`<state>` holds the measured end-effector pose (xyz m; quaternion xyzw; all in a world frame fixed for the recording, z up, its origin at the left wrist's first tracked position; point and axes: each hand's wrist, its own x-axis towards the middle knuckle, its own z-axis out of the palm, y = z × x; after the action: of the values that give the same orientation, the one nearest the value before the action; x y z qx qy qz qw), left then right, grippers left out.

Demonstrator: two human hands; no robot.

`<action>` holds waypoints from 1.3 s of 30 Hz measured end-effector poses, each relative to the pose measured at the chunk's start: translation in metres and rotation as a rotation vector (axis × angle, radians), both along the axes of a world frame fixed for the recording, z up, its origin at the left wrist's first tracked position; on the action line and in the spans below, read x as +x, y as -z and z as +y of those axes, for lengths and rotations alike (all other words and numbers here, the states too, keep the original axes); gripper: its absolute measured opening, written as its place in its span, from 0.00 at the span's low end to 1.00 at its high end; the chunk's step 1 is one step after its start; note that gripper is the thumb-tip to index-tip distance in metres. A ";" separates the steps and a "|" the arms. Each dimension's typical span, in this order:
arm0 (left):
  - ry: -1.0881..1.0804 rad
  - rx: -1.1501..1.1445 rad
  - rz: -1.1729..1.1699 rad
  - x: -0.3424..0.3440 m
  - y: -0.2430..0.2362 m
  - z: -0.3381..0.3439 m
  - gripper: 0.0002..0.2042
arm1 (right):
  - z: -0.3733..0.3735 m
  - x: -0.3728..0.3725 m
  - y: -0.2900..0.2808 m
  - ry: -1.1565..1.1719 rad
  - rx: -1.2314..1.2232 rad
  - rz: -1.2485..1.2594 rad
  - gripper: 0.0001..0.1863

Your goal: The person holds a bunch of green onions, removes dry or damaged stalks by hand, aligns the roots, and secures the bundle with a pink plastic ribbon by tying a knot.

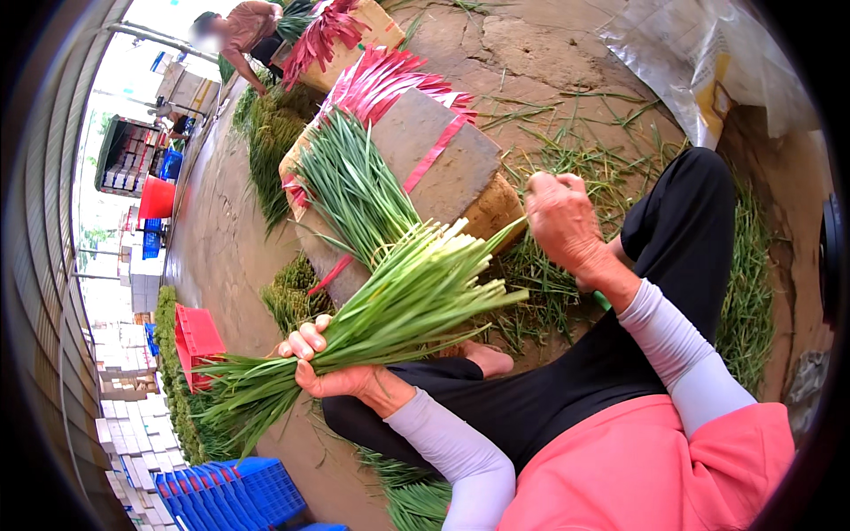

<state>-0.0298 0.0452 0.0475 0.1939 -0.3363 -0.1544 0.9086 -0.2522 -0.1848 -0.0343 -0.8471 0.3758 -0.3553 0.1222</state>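
Observation:
My left hand [328, 358] is closed round the leafy part of a bunch of garlic chives [412, 288]. Its pale stem ends fan out to the right, and the green tips hang down at the left. My right hand [562, 217] is closed beside the stem ends, where one stalk reaches its fingers; what they hold is hidden. Beyond the bunch, more chives [354, 173] lie on a low stand topped with a grey board [438, 146]. A pink strip [436, 152] crosses the board, and many pink-red strips [394, 80] lie at its far end.
Loose leaf scraps [575, 168] litter the ground in front and beside my legs. Blue crates [239, 491] and a red basket [199, 341] stand at left. Heaped greens [270, 146] lie near another person [252, 31] at the far left. Plastic sheeting [682, 53] hangs at far right.

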 end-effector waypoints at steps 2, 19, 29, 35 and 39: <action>0.047 -0.047 -0.034 0.000 -0.002 0.001 0.09 | -0.014 -0.007 0.021 0.102 0.265 -0.026 0.05; 0.364 -0.156 -0.080 -0.026 -0.006 -0.020 0.12 | 0.044 0.032 -0.031 -0.587 0.468 -0.347 0.06; 0.343 -0.206 -0.084 -0.021 -0.008 -0.012 0.14 | -0.011 -0.036 -0.023 -0.214 0.475 -0.134 0.07; 0.334 -0.183 -0.085 -0.017 -0.002 -0.009 0.12 | 0.028 -0.027 -0.052 -0.749 0.445 -0.282 0.05; 0.302 -0.173 -0.040 -0.023 -0.006 -0.008 0.12 | 0.064 -0.030 -0.062 -0.829 0.375 -0.100 0.06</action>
<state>-0.0526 0.0368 0.0533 0.0654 -0.3919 -0.2558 0.8813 -0.2818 -0.1213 0.0278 -0.8711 0.0566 -0.2428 0.4231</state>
